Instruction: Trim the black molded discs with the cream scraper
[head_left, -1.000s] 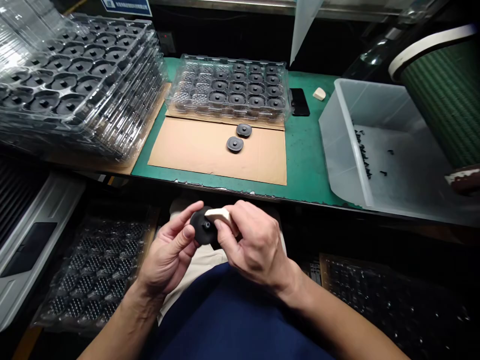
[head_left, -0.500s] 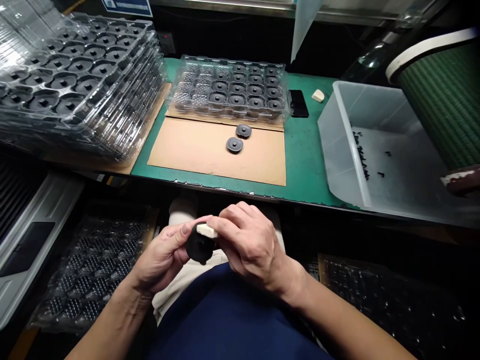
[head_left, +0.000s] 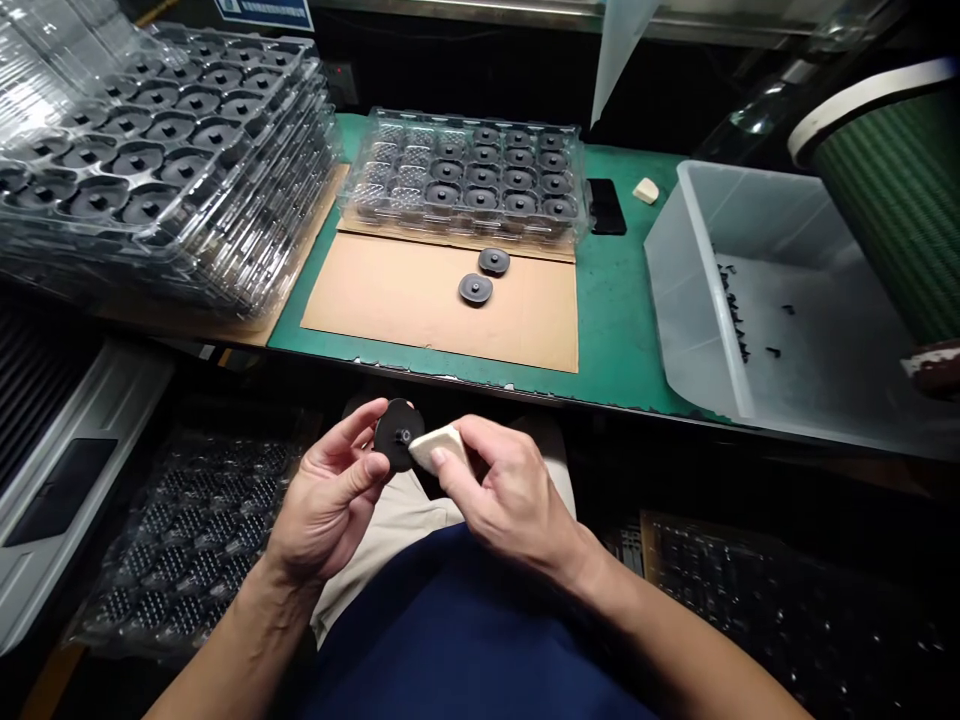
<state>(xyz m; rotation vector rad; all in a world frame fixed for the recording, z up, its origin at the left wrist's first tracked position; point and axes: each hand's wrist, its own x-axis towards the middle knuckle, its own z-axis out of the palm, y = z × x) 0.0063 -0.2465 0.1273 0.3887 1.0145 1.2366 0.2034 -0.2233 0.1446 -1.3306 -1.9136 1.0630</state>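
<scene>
Black disc (head_left: 395, 434) pinched by left hand (head_left: 330, 500) | right hand (head_left: 502, 490) fingers pinch cream block (head_left: 437, 446) touching disc | below bench edge (head_left: 465, 378), open lap space

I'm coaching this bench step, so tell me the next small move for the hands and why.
Probably press the pale block in the right hand against the face of the black disc and wipe across it. The left hand holds the disc by its rim, face up, above the lap, and the block sits right at the disc's edge, beside its raised centre.

Three loose black discs (head_left: 475, 288), two beige blocks (head_left: 438, 447), one bin (head_left: 679, 290).
</scene>
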